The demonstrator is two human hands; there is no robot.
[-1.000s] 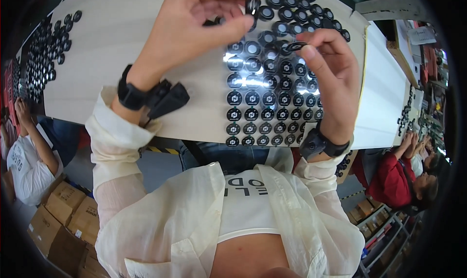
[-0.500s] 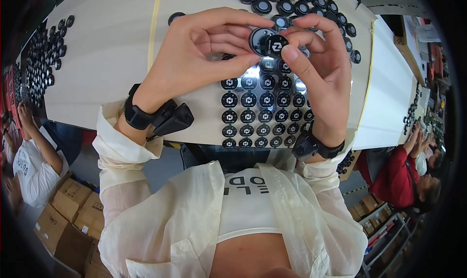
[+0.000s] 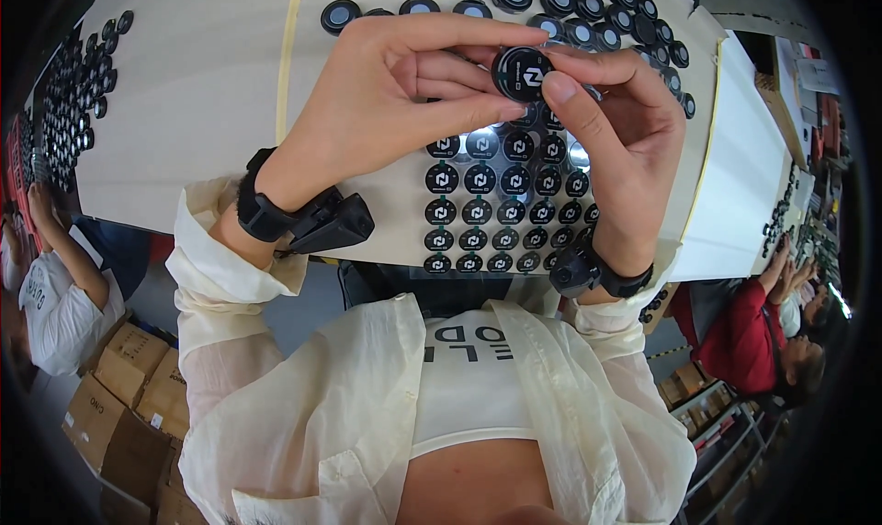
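Above the table, my left hand (image 3: pixel 381 98) grips a small round black puck (image 3: pixel 497 69) by its edge, between thumb and fingers. A round black sticker (image 3: pixel 524 77) with a white emblem lies over the puck's face, covering nearly all of it. My right hand (image 3: pixel 625 112) is closed at the right side, its thumb and forefinger pinched on the sticker's edge. Whether those fingers also touch the puck is hard to tell. Below both hands lies a shiny clear sheet with rows of matching round stickers (image 3: pixel 480 178); my hands hide its far part.
Several black pucks with grey centres (image 3: pixel 589 7) crowd the table's far right, and a few (image 3: pixel 341 16) sit farther left. A yellow tape line (image 3: pixel 289 61) crosses the table. More pucks (image 3: pixel 81 102) stand at far left. Other people work at both sides; cardboard boxes (image 3: pixel 129 364) are stacked lower left.
The sticker has moved left over the puck, hiding the grey face that showed before. Both hands have shifted slightly to the right in the view, still holding the parts.
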